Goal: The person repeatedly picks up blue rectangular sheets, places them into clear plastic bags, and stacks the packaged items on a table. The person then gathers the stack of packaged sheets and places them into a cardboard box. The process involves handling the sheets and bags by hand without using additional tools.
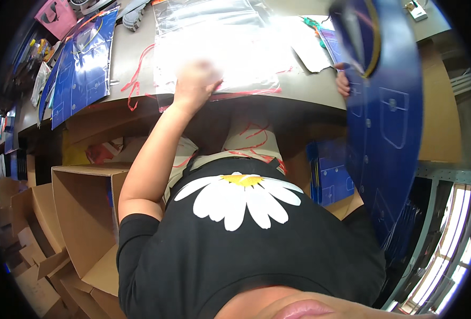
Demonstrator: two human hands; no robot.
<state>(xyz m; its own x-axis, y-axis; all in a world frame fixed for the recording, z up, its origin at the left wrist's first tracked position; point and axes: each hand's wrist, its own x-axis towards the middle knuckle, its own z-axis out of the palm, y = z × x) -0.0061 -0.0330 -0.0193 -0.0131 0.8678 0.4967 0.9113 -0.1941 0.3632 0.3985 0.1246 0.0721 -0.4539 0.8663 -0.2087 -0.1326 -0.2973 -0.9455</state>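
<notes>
My left hand [195, 82] is over a stack of clear plastic bags [230, 64] with red edges on the table. Glare and blur smear its fingers, so whether it grips the plastic does not show. On the right, my right hand [342, 81] is closed on the edge of a large dark-blue paper bag [387, 127], with only a few fingertips visible. That bag stands upright, printed with pale pocket outlines, and has a yellow cord handle. Most of the right hand and forearm is hidden behind it.
More blue bags [86, 69] in shiny plastic lie on the table's left. Red ties [137, 80] hang over its front edge. Opened cardboard boxes [86, 212] fill the lower left. Another blue bundle [333, 178] sits below the table. White paper [311, 50] lies near the right hand.
</notes>
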